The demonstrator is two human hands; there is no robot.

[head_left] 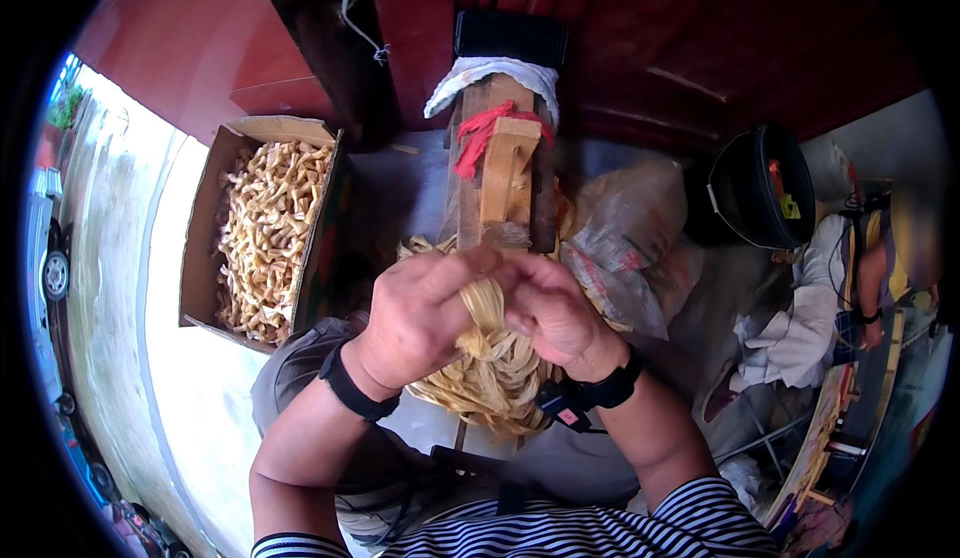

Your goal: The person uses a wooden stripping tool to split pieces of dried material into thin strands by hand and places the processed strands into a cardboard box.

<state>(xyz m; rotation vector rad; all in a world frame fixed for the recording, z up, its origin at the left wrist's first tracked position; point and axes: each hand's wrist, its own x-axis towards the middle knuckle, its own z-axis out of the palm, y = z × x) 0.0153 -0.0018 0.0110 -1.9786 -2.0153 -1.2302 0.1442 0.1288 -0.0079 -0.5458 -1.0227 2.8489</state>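
Observation:
My left hand [415,313] and my right hand [555,308] meet in front of me, fingers closed on a pale yellow, flat, fibrous strip [484,303]. The strip hangs between them and has a knot-like bulge at its lower part. Under my hands lies a heap of similar pale, dried strips [490,393], partly covered by my fingers and wrists. Just beyond stands a wooden bench-like stand [467,223] with an upright wooden block [497,180] on it. A red cloth strip [478,138] is tied around the block. My fingertips are partly hidden behind each other.
On the left, a cardboard box [206,243] holds many small pale knotted pieces [270,238]. Plastic bags [635,223] and a black bucket [735,193] sit on the right. A white cloth [465,78] drapes the stand's far end. Another person's hand [872,333] shows far right.

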